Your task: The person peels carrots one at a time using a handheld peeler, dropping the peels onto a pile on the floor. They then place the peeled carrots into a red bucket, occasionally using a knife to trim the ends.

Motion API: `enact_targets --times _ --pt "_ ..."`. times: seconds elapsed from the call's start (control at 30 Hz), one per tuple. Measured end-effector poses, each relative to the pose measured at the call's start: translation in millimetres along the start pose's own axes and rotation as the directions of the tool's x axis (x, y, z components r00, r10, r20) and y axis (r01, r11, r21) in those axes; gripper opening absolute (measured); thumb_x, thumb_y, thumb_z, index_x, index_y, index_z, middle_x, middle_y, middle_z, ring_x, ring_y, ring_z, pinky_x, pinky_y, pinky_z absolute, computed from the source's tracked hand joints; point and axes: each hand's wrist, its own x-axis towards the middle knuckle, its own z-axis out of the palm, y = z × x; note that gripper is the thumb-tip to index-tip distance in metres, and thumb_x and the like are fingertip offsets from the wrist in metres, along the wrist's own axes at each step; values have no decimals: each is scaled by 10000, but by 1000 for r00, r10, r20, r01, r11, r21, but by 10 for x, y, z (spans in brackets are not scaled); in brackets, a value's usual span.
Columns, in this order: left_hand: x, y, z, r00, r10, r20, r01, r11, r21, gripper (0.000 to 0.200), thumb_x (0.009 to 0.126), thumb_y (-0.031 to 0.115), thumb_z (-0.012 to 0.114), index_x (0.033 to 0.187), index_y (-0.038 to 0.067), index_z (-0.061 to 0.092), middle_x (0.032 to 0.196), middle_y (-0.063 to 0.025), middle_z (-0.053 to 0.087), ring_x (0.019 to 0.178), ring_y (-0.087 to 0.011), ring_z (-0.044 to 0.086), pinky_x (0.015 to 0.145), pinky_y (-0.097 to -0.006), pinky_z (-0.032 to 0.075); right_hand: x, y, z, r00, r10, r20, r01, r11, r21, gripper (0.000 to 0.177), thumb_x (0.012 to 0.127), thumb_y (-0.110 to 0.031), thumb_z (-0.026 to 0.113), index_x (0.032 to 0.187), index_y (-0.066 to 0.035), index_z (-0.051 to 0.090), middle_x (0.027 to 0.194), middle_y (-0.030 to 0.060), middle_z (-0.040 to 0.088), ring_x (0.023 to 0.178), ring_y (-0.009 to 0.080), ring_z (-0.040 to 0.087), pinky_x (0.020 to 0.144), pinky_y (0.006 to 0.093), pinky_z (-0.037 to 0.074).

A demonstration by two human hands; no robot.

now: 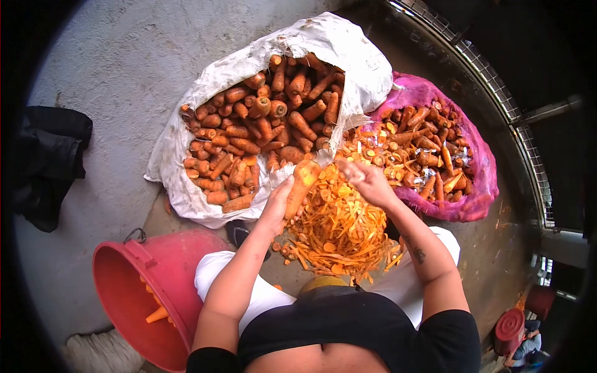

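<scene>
My left hand (278,204) is closed around a large carrot (301,191), held tilted with its upper end pointing away from me. Brighter orange shows near that upper end, where some skin is off. Just to the right of the carrot is my right hand (368,181), its fingers curled together and blurred at the tips; what they grip cannot be made out. Below both hands lies a heap of carrot peelings (342,224), with cut carrot ends at its left edge. Behind the hands, a white woven sack (360,59) lies open, full of unpeeled carrots (236,146).
A pink mesh sack (482,168) of carrots and scraps lies at the right. At my left, a red bucket (196,255) rests on its side with peeled carrots (157,314) inside. Dark cloth (53,158) is far left. Another person (528,345) is at the lower right.
</scene>
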Motion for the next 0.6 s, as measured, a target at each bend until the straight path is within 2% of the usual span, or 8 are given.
enact_targets --times 0.03,0.07,0.13,0.17,0.47,0.6 --pt "7 -11 18 1000 1 -13 -1 1000 -6 399 963 406 456 1155 67 539 752 -73 601 537 -109 555 442 -233 444 -10 68 88 996 -67 61 68 997 -23 313 892 -268 586 1177 -142 622 846 74 678 716 127 615 624 310 497" --pt "15 -21 31 1000 2 -23 -2 1000 -11 397 965 404 453 1151 65 541 751 -74 602 537 -109 554 439 -233 443 -40 133 192 986 -163 27 164 985 -57 281 892 -328 578 1096 -150 653 786 98 672 668 179 634 604 336 500" --pt "15 -7 57 999 -18 -47 18 1000 -21 398 964 405 455 1140 59 545 749 -73 600 538 -108 554 435 -232 441 -80 134 250 969 -233 80 245 943 -224 291 885 -305 595 1082 -96 643 745 117 653 640 213 638 606 327 495" --pt "13 1 66 998 -28 -59 27 999 -26 399 963 405 456 1134 56 547 747 -72 599 539 -108 554 434 -231 441 -84 127 267 966 -247 79 260 918 -301 309 885 -365 590 1062 -119 654 704 134 643 610 281 635 562 355 495" --pt "21 -16 73 1000 -26 -16 26 1000 12 415 963 419 449 1116 46 545 727 -76 588 499 -112 540 416 -221 429 -84 84 304 971 -240 2 217 873 -437 307 883 -411 580 1034 -158 667 641 126 618 586 300 624 510 392 470" --pt "0 -58 118 999 -18 -30 19 1000 9 435 962 446 431 1081 46 553 723 -71 585 492 -108 534 404 -221 414 -51 118 288 951 -309 -18 273 866 -418 306 881 -407 583 1026 -153 672 628 131 613 564 299 618 498 386 467"
